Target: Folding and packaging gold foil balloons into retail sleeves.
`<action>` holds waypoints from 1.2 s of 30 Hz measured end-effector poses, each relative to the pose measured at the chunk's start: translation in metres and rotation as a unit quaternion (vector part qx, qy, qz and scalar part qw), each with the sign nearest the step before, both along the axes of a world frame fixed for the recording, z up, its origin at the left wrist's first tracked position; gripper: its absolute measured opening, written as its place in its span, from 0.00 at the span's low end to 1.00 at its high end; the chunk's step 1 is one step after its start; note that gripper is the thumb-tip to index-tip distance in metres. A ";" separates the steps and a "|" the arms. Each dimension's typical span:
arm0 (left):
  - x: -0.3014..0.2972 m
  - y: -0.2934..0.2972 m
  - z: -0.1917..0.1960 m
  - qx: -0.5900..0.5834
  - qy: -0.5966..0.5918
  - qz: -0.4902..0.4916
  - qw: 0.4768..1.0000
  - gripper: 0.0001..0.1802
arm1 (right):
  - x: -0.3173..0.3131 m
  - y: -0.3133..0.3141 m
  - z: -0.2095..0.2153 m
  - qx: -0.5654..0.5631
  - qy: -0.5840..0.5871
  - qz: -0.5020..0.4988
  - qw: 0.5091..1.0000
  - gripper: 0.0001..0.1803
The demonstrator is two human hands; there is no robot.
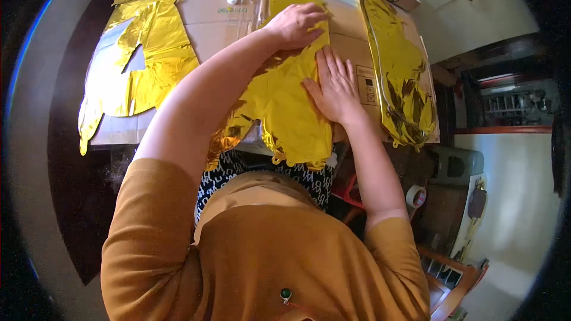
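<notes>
Both palms pressed flat on gold foil balloon [285,101]: left hand [295,24] at twelve o'clock, right hand [335,86] just right of centre.

Mustard-ochre short-sleeved top worn; sleeves ended above elbow, forearms left bare. Neckline cut in shallow V, edged with folded band of same cloth. Small round dark-green stud with metal setting fixed at lower front of top. Black-and-white patterned garment seen below neckline. Left hand [296,24] and right hand [334,86] bare; no rings, watch or bracelets made out.
</notes>
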State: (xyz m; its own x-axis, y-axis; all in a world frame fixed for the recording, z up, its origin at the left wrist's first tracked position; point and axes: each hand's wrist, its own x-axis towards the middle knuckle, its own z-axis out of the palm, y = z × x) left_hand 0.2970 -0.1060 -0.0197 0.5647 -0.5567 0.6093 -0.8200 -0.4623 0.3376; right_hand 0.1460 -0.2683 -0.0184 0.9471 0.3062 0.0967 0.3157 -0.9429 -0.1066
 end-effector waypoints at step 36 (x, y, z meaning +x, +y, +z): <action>-0.200 0.089 0.049 -0.084 0.309 -0.109 0.941 0.16 | -0.018 -0.023 -0.003 -0.024 0.015 0.068 0.997 0.36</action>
